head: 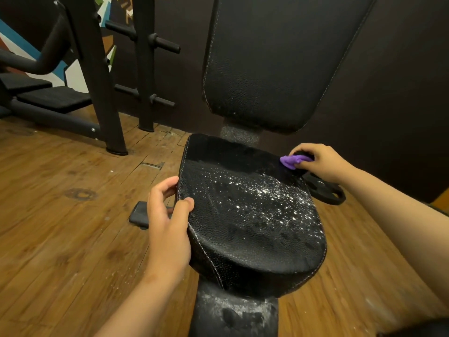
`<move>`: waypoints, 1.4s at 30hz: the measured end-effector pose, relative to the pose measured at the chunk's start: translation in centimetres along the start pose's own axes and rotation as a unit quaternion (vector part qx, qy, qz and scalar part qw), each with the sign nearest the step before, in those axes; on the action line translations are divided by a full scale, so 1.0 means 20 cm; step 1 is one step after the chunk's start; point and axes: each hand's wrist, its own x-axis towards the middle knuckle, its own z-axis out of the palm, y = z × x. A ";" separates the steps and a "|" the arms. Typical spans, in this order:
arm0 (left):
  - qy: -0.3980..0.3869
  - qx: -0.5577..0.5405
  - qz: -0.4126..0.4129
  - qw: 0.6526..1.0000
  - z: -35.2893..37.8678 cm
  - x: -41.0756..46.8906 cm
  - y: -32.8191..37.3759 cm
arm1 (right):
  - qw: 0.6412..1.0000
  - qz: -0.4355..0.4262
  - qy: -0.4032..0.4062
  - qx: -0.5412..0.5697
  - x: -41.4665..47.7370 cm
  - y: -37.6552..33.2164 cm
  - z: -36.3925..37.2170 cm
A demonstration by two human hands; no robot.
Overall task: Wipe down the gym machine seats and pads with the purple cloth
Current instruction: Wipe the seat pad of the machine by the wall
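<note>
the purple cloth (291, 161) was pinched in the right hand (320, 164) at the far right corner of the wet black seat (245, 215). the seat's left edge was gripped by the left hand (167, 224), thumb on top.

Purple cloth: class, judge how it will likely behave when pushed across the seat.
Probably floppy: the purple cloth bunches into folds in the right hand. Likely light, since curled fingers alone hold it. It may soak and drag rather than glide, as droplets cover the seat.
</note>
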 end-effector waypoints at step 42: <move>-0.014 0.010 -0.035 0.999 -0.01 0.00 -0.01 | 0.997 0.021 0.041 0.058 -0.36 -0.21 0.03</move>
